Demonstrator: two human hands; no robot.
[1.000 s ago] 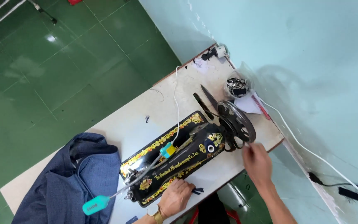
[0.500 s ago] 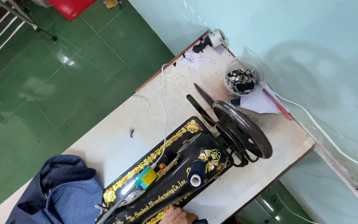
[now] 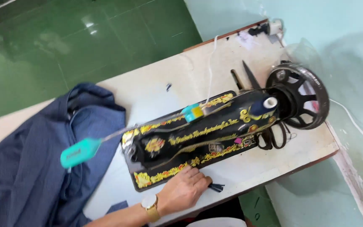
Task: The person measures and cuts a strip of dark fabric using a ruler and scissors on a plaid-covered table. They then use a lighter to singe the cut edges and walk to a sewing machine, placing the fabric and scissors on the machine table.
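Beside the sewing machine [image 3: 198, 134], left hand [image 3: 183, 189] alone now.

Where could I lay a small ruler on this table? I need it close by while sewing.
The widest bare patch lies behind the sewing machine, between the blue garment and the scissors. A narrower strip runs along the front edge, right of the left hand. It is crowded around the handwheel and the far corner.

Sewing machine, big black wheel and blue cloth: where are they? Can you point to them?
Sewing machine [image 3: 198, 134], head view, on its black and gold arm.
Black wheel [image 3: 298, 96], head view, on a spoke near the hub.
Blue cloth [image 3: 26, 168], head view, on the flat fabric left of the machine.
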